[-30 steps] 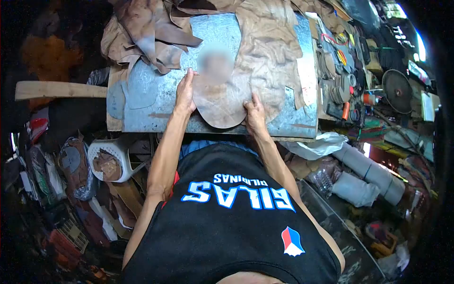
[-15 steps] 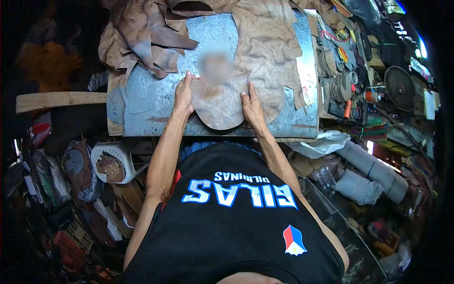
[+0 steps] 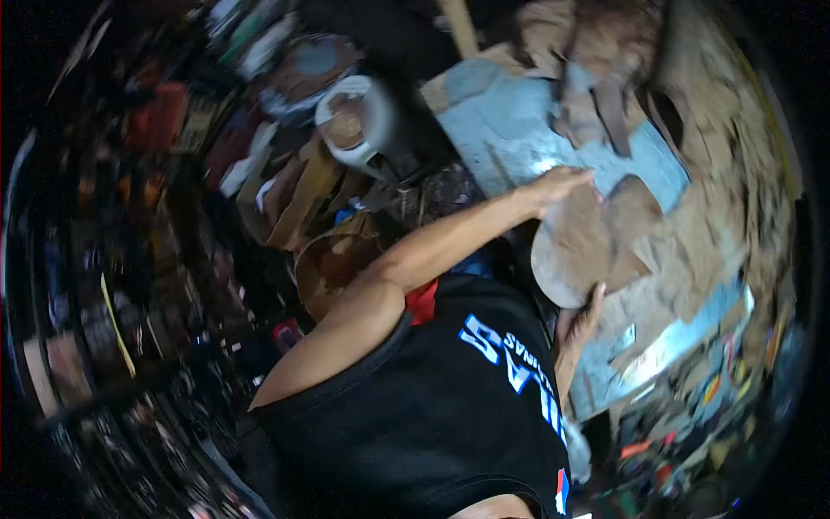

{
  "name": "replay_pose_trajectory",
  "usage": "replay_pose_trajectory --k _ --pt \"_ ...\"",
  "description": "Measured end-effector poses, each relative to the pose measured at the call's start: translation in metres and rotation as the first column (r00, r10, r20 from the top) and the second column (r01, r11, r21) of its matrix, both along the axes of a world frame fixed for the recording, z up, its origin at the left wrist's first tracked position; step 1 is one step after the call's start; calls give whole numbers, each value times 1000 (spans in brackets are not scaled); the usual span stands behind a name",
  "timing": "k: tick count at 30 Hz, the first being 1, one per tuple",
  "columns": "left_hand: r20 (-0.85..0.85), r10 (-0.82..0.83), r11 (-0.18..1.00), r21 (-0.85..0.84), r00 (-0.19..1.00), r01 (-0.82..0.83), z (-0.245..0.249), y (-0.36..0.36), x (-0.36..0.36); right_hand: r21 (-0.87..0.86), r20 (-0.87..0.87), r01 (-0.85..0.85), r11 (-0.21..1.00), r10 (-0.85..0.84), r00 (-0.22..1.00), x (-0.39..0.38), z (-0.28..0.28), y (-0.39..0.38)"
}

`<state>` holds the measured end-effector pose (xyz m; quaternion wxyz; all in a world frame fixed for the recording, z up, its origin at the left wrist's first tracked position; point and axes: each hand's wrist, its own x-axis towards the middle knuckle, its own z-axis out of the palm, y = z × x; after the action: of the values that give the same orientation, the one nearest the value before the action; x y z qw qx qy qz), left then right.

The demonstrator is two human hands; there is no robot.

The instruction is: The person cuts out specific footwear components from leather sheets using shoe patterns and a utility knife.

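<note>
A brown leather piece (image 3: 571,246) with a rounded edge is held between my two hands, over the metal-topped table. My left hand (image 3: 560,188) grips its upper left edge, fingers closed along the rim. My right hand (image 3: 585,318) pinches the lower edge, with the thumb side against the leather. A notch shows in the piece's far side. Part of each hand is hidden by the leather, and motion blurs the view slightly.
The blue-grey table top (image 3: 497,130) carries a large wrinkled hide (image 3: 705,251) and a pile of leather scraps (image 3: 596,52). A white stool (image 3: 341,160) with scraps stands beside it. Tools and small items (image 3: 718,389) clutter the table's far end.
My head has turned to the left, so the table now appears tilted at the right of the view. Both hands keep hold of the leather piece, which seems lifted a little.
</note>
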<state>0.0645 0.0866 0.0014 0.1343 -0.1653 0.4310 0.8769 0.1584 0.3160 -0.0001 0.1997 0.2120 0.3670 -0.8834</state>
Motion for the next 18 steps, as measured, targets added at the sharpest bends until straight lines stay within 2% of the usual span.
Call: replay_pose_trajectory --k 1,3,5,7,9,11,13,14,15,16,17,18 --pt "-3 49 999 -24 999 -49 10 -3 9 -22 12 -49 999 49 999 1 10 -2" --pt "66 150 988 37 987 -152 22 -9 23 -24 10 -165 986 166 986 2 14 -9" --pt "65 224 972 49 972 -228 10 -27 38 -54 6 -231 971 232 973 -1 20 -27" --pt "98 423 894 117 901 -432 5 -48 56 -72 11 -286 956 287 958 -1 32 -51" --pt "133 495 844 160 858 -512 9 -70 76 20 -82 -280 960 281 956 -2 49 -83" --pt "148 568 754 300 809 -584 -5 -97 100 64 -94 -307 949 312 945 -5 50 -105" --pt "103 617 726 307 780 -615 -19 -147 126 178 -196 -383 906 414 889 -17 37 -121" --pt "62 656 754 -9 752 -657 -22 -181 144 220 -218 -395 892 439 872 -21 33 -127" --pt "10 630 749 -274 777 -604 -42 -225 165 285 -230 -379 880 447 865 -24 28 -132" --pt "-6 641 637 -554 767 -536 -56 -267 187 340 -228 -361 868 448 864 -27 21 -136" --pt "21 686 501 -738 727 -452 -98 -318 209 397 -223 -339 853 448 866 -28 15 -143" --pt "-139 684 207 -904 716 -374 -154 -372 238 392 -201 -339 855 440 875 -25 18 -156"
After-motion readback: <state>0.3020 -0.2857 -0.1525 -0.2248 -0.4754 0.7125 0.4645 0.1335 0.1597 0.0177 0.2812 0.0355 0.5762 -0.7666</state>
